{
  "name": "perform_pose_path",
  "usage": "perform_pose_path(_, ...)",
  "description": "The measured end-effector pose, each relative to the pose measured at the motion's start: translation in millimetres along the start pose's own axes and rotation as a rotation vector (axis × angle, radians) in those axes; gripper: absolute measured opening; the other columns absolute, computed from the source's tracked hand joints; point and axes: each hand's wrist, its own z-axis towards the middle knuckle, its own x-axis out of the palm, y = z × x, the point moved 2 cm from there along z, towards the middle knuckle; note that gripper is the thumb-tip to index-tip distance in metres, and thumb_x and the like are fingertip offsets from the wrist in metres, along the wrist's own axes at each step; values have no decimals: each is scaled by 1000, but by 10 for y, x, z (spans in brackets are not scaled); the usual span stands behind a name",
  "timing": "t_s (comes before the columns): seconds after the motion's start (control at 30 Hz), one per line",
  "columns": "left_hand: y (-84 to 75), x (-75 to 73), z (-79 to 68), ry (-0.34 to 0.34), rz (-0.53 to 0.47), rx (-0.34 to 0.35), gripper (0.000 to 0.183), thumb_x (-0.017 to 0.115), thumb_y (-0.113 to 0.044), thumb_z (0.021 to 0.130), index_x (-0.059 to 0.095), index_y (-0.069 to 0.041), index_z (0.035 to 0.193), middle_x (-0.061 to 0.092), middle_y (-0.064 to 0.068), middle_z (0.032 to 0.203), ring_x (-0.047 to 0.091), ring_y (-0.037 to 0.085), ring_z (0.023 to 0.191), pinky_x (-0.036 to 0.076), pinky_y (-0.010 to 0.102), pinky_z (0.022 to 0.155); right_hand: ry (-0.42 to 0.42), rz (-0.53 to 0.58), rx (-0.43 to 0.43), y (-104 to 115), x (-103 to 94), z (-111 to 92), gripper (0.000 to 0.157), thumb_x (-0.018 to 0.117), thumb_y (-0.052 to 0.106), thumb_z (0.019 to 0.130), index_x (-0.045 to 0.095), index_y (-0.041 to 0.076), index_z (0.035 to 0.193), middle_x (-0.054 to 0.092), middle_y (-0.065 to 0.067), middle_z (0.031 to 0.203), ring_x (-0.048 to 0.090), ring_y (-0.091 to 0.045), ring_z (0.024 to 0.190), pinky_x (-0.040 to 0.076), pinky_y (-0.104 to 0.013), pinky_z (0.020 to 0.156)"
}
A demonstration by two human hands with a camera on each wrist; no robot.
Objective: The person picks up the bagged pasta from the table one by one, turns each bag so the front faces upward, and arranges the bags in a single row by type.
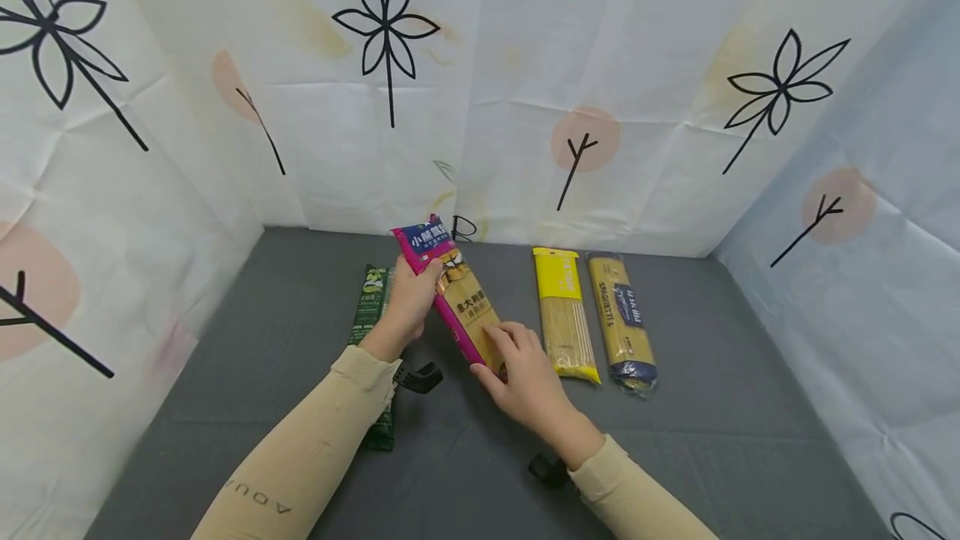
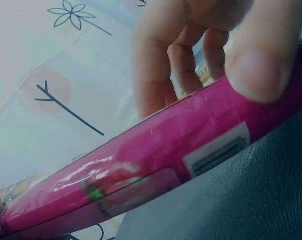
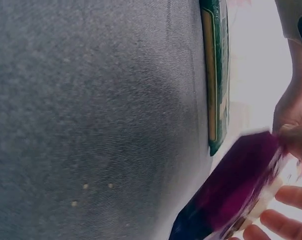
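A magenta and tan spaghetti packet with a blue top end is held tilted above the table. My left hand grips its upper left edge, the thumb lying on the front. My right hand holds the lower end, with its thumb at the bottom edge and fingers on the face. The left wrist view shows the packet's magenta side with a barcode label. In the right wrist view, the packet's magenta back looks dark. Beneath my left arm lies a green packet, partly hidden.
To the right lie a yellow packet of noodles and a spaghetti packet with a blue label, side by side. The dark grey table is bordered by white patterned cloth at the back and sides.
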Motion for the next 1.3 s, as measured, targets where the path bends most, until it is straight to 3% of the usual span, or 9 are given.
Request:
perform_pose_path(0.37, 25, -76, 39, 29, -1, 48, 49, 50, -32, 101, 32, -17, 145, 54, 10, 123, 60, 26, 104, 52, 43, 85, 46, 124, 65, -59, 25, -23, 58, 62, 40, 94, 45, 11, 142, 49, -5, 130, 48, -17, 113, 45, -39, 96)
perform_pose_path(0.6, 35, -78, 52, 69, -7, 53, 42, 51, -31, 101, 40, -16, 139, 55, 8, 121, 58, 24, 101, 50, 41, 83, 97, 400, 200, -121, 51, -9, 64, 60, 31, 97, 30, 6, 149, 48, -8, 131, 53, -19, 112, 49, -39, 91)
perform_pose_path(0.8, 40, -26, 40, 107, -4, 84, 37, 49, -27, 103, 41, -11, 135, 56, 11, 119, 52, 21, 96, 44, 37, 80, 199, 573, 334, -117, 90, -35, 68, 55, 40, 99, 24, 11, 152, 49, -12, 133, 57, -24, 111, 50, -45, 88)
perform_pose_path(0.9, 57, -9, 36, 116, 4, 91, 37, 48, -25, 103, 40, -11, 136, 56, 11, 120, 53, 22, 98, 44, 38, 81, 226, 635, 355, -99, 125, -35, 67, 52, 41, 99, 24, 10, 151, 51, -15, 132, 59, -26, 109, 51, -45, 85)
perform_pose_path(1.13, 94, 6, 29, 105, 8, 67, 41, 47, -25, 103, 32, -12, 139, 53, 11, 122, 55, 25, 107, 47, 43, 88, 206, 767, 357, 26, 116, -16, 63, 51, 28, 102, 22, -2, 150, 52, -23, 129, 57, -34, 116, 50, -47, 89)
perform_pose_path(1.3, 111, 35, 36, 121, 74, 98, 42, 46, -26, 103, 31, -12, 139, 52, 11, 122, 56, 26, 109, 47, 45, 90, 158, 815, 358, 13, 147, -26, 58, 49, 22, 103, 23, 0, 149, 53, -21, 127, 59, -30, 110, 51, -43, 86)
